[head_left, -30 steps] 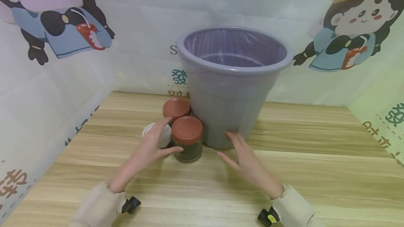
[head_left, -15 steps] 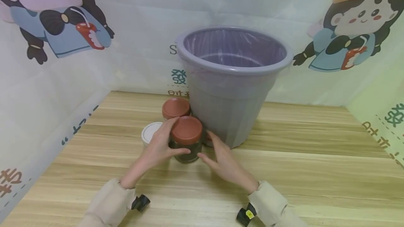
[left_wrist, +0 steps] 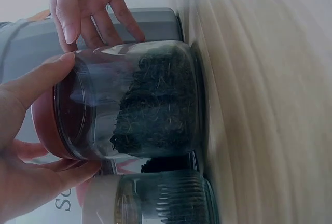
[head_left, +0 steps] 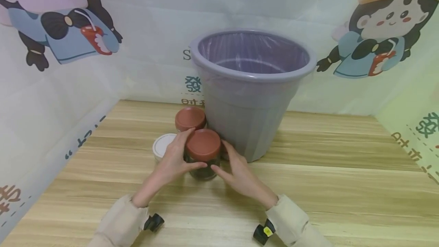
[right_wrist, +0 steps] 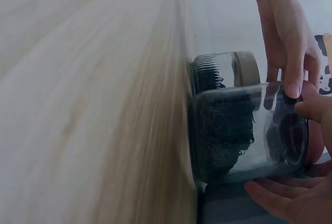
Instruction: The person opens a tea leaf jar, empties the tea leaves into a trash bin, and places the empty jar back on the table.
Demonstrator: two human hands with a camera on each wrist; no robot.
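A clear glass jar with a reddish-brown lid [head_left: 204,144] stands in front of a grey bin. Dark, dry, tea-like leaves [left_wrist: 155,99] fill part of it, as the left wrist view shows. My left hand [head_left: 173,159] grips the jar from the left, its thumb across the front just below the lid. From the other side my right hand [head_left: 241,172] holds it too, fingers reaching behind and thumb at the front. A white-lidded jar [head_left: 162,147] is close beside my left hand. Behind is another red-lidded jar [head_left: 190,118], its lower part hidden.
The large grey bin [head_left: 247,117], lined with a clear bag, rises right behind the jars. A wood-grain table [head_left: 343,186] bears everything. Printed sheeting [head_left: 147,48] walls the back and sides.
My right hand has moved left from in front of the bin to the front jar. My left hand has shifted right onto it. The jar has come very slightly nearer.
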